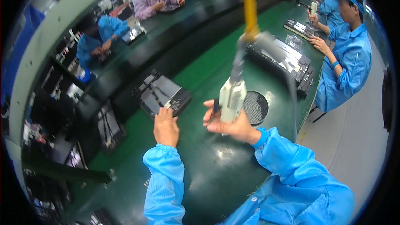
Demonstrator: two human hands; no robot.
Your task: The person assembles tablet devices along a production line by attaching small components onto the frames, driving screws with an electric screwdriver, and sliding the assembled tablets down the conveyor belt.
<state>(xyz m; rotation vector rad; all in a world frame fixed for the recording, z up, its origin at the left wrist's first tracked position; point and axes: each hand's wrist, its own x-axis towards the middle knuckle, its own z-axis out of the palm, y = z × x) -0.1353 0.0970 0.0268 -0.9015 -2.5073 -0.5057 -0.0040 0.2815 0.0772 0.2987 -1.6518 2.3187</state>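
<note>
My right hand (239, 128) is wrapped round a pale electric screwdriver (231, 98), held upright above the green bench. Its tip is mostly hidden below my hand. My left hand (166, 127) lies with its fingers stretched out, fingertips touching the near edge of a flat black-and-grey device unit (160, 93). The unit lies on the bench, a dark strip running across its grey face. A round black ribbed dish (255, 107) rests just right of my right hand.
A yellow cord (250, 6) hangs down to the screwdriver. Farther right lie a long black unit (287, 64) and a clear plastic bag (293, 41). Another unit (107, 127) stands at left. A co-worker in blue (348, 66) sits at right; others work across the bench.
</note>
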